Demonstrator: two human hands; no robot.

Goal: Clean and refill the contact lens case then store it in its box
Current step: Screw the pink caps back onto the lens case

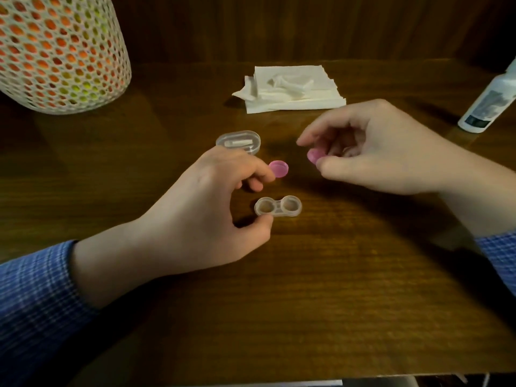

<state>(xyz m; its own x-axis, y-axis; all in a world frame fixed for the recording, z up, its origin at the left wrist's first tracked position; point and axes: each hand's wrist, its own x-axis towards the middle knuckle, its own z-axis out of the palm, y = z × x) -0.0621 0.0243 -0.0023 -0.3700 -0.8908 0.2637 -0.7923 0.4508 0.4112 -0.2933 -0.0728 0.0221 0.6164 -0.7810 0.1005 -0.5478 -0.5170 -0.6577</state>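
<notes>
left hand [212,196] curled, thumb touching lens case [278,206] | right hand [371,152] pinching pink cap [315,156] | second pink cap [278,169] on table [335,275]

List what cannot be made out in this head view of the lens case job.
- Bottle at the right edge: top cut off by the frame, label too blurred to read.
- Lens case: too dim to tell whether its wells hold liquid.
- Pink cap in the right hand: partly hidden by fingers, blurred.
- Clear box: near edge hidden by the left hand; contents unclear.
- White items on the tissues: shape indistinct.
</notes>
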